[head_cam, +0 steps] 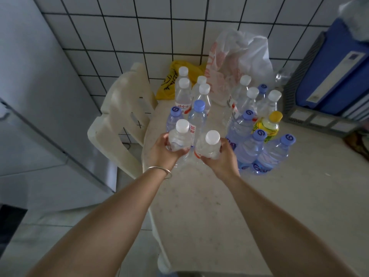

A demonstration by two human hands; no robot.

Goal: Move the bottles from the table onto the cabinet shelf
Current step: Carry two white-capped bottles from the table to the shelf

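Observation:
Several plastic bottles stand on the pale table (pixel 199 206). My left hand (pixel 162 151) is wrapped around a clear bottle with a white cap (pixel 179 136). My right hand (pixel 221 159) grips a second clear white-capped bottle (pixel 209 145) beside it. Behind them stand a blue-capped clear bottle (pixel 197 114) and more white-capped ones (pixel 182 90). To the right is a cluster of bluish bottles with blue caps (pixel 253 146) and one yellow-capped bottle (pixel 269 124). A grey cabinet (pixel 40 96) stands at the left; no shelf of it is visible.
A cream plastic chair (pixel 121 120) stands between the cabinet and the table. A white plastic bag (pixel 239 62) and a yellow bag (pixel 175 76) lie at the table's back by the tiled wall. A grey crate with blue folders (pixel 329 86) occupies the right.

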